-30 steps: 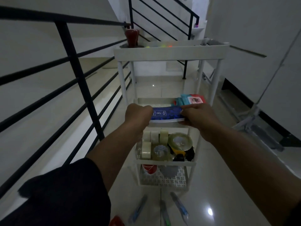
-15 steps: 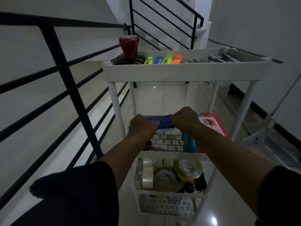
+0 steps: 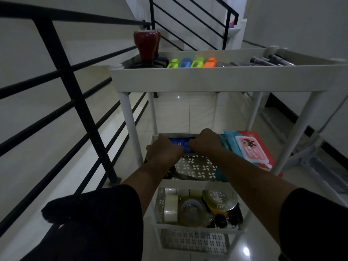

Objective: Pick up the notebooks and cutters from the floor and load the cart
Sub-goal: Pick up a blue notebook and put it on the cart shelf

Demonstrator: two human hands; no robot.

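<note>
A white tiered cart (image 3: 207, 78) stands in front of me. Both my hands reach into its second tier and hold a blue notebook (image 3: 181, 145) over the far part of the perforated shelf (image 3: 195, 167). My left hand (image 3: 162, 150) grips the notebook's left end and my right hand (image 3: 204, 141) grips its right end, fingers curled. Most of the notebook is hidden behind my fists. No cutters show in this view.
Teal and red wipe packs (image 3: 250, 149) lie on the right of the same shelf. Stamps (image 3: 146, 48), coloured highlighters (image 3: 190, 63) and markers fill the top tier. Tape rolls (image 3: 188, 206) sit on the tier below. A black railing (image 3: 75, 95) runs along the left.
My view has risen and moved closer to the cart, so the floor with the cutters has dropped out of sight. Both hands have carried the blue notebook deeper into the second tier.
</note>
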